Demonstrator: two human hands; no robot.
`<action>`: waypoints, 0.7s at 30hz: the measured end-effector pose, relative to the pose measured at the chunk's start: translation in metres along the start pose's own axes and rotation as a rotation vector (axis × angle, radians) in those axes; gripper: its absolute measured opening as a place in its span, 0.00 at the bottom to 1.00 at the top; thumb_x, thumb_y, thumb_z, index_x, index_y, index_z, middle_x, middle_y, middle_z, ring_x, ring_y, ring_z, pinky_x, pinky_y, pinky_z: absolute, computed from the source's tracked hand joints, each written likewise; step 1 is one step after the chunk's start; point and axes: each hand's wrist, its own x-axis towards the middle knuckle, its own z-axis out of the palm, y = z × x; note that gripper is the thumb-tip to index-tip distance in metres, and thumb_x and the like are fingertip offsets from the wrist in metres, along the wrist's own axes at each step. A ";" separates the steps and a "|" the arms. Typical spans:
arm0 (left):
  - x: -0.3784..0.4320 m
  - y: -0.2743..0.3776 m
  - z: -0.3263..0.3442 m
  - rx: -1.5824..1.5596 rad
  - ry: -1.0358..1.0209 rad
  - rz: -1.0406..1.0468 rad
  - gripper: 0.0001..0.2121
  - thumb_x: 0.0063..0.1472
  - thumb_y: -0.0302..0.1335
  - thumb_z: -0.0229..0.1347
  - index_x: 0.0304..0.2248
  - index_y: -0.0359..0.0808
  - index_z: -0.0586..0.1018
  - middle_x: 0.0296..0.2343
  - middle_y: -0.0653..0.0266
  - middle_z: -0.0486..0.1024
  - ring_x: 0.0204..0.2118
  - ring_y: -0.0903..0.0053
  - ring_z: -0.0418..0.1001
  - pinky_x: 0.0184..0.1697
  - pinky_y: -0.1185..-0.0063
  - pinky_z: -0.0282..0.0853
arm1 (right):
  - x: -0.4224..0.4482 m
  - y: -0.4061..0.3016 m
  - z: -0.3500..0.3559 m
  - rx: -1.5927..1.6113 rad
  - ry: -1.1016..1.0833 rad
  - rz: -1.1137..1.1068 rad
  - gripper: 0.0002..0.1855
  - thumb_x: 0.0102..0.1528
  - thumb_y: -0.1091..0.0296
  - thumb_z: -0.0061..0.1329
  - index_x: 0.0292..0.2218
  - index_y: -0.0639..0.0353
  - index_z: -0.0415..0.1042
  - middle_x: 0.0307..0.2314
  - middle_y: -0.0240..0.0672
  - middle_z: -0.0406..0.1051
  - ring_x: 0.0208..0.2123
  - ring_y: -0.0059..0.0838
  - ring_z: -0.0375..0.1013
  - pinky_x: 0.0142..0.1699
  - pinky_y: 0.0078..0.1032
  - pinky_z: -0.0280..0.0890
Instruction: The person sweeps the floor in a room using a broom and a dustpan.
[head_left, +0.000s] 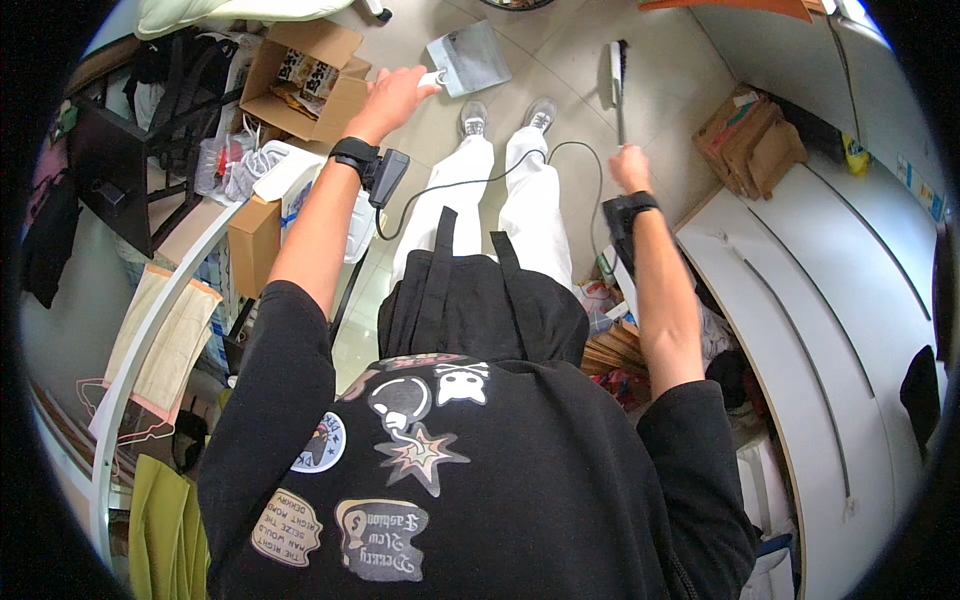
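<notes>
My left hand (394, 101) is closed around the white handle of a translucent grey dustpan (474, 60), whose pan lies over the tiled floor ahead of my feet. My right hand (630, 166) grips the thin handle of a hand brush (617, 75) with dark bristles and a white back, pointing away from me over the floor. Dustpan and brush are apart. Each wrist bears a black strap, and a black device (388, 178) sits by the left one. A dark cable (480, 182) runs between the wrists across my white trousers.
An open cardboard box (341, 105) holding packets stands left of my left hand. Worn cardboard boxes (750, 142) rest at the right beside white panels (795, 277). A white curved rail (150, 322) and a black stand (120, 161) are at the left. A chair caster (384, 14) shows at the top.
</notes>
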 end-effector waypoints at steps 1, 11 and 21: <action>-0.004 0.000 0.004 -0.001 0.028 0.006 0.17 0.56 0.45 0.45 0.35 0.39 0.70 0.34 0.58 0.71 0.39 0.54 0.64 0.40 0.60 0.58 | -0.007 -0.028 0.004 0.064 -0.022 0.044 0.13 0.43 0.66 0.45 0.29 0.66 0.70 0.30 0.54 0.70 0.35 0.50 0.69 0.42 0.38 0.65; -0.001 0.008 0.002 0.041 0.065 0.044 0.18 0.57 0.47 0.43 0.37 0.41 0.69 0.36 0.59 0.68 0.40 0.55 0.61 0.39 0.58 0.58 | -0.064 -0.156 -0.013 0.216 -0.315 0.023 0.17 0.45 0.72 0.36 0.38 0.70 0.64 0.31 0.61 0.67 0.37 0.55 0.67 0.44 0.42 0.61; -0.010 0.001 0.008 0.063 0.098 0.017 0.17 0.57 0.46 0.44 0.36 0.40 0.69 0.36 0.58 0.68 0.41 0.54 0.62 0.39 0.56 0.57 | -0.072 -0.122 -0.093 0.410 -0.459 0.128 0.24 0.45 0.68 0.42 0.46 0.60 0.65 0.19 0.44 0.70 0.20 0.35 0.71 0.27 0.30 0.66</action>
